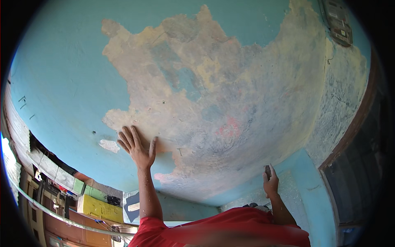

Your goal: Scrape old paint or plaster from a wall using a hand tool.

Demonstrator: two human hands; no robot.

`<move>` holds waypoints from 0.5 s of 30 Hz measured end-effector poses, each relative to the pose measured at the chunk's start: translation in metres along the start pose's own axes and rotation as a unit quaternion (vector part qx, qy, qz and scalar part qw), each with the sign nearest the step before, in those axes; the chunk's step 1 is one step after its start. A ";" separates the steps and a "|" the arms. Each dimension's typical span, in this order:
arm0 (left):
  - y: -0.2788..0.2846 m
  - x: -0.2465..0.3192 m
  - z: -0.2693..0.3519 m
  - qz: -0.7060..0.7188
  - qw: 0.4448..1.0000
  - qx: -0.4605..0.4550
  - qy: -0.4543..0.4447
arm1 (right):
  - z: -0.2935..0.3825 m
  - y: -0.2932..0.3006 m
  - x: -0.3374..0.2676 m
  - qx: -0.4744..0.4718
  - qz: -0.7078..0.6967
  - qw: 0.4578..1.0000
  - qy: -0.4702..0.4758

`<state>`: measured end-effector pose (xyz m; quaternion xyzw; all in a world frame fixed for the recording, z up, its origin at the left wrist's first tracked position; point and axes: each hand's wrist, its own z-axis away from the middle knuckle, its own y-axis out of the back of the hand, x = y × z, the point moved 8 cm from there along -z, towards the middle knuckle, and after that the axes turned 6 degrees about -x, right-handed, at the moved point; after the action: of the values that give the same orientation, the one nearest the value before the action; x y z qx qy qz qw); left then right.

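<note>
Before me rises a turquoise painted wall with a large, ragged area of bare, patchy plaster. My left hand rests with fingers spread at the left edge of this plaster, pressed flat or nearly so against the wall, holding nothing. A small pale patch of missing paint lies just left of its fingers. My right hand is lower right, its fingers around a small dark object, perhaps a scraper or a stone; its kind is unclear. Whether that object touches the wall cannot be told.
An electricity meter box hangs at the upper right. A brown frame edges a dark opening at the right. At the lower left are a pale curved pole, a yellow block and grey blocks.
</note>
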<state>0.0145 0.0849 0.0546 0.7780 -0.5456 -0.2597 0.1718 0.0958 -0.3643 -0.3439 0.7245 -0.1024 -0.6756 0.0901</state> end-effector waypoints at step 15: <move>0.029 -0.009 -0.006 0.131 0.990 -0.017 0.041 | -0.092 0.042 -0.385 -0.081 0.093 0.889 0.442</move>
<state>-0.0064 0.0829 0.0770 0.7065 -0.6311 -0.2117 0.2402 0.1606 -0.3010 0.0438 0.9256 -0.0639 -0.2802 0.2463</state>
